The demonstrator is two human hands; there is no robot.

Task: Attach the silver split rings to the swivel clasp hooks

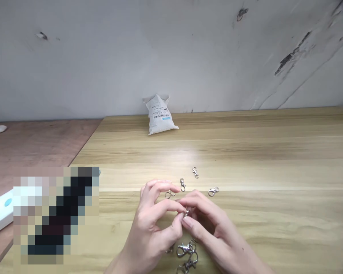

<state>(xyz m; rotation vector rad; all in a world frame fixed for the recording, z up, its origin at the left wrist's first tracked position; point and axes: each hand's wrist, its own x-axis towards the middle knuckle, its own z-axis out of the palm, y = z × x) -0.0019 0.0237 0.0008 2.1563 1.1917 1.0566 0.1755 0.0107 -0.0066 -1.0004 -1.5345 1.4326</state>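
- Nearest you, a cluster of silvery clasps (185, 250) with rings lies on the table (274, 160), just to the near side of your pinch and partly screened by your hands.
- The small metal piece (186, 213) sits between your two hands, at the right of your left fingertips and the left of your right ones; neither hand is clearly nearer. Your fingers cover most of it, so you cannot tell its long axis.
- Your left hand (157, 220) comes in from the near left, its thumb and index finger narrowed to a pinch on the piece, another finger arched apart on the far side.
- Your right hand (213, 228) comes in from the near right, thumb on the near side, index finger curled over the far side, narrowed on the same piece.
- Just beyond your left fingers lie two loose rings (167, 198), side by side.
- Farther on, three separate clasps (183, 185) lie spread: one near the rings, one to the right, one farthest.
- At the far side, a white packet (161, 118) stands near the wall (131, 57).
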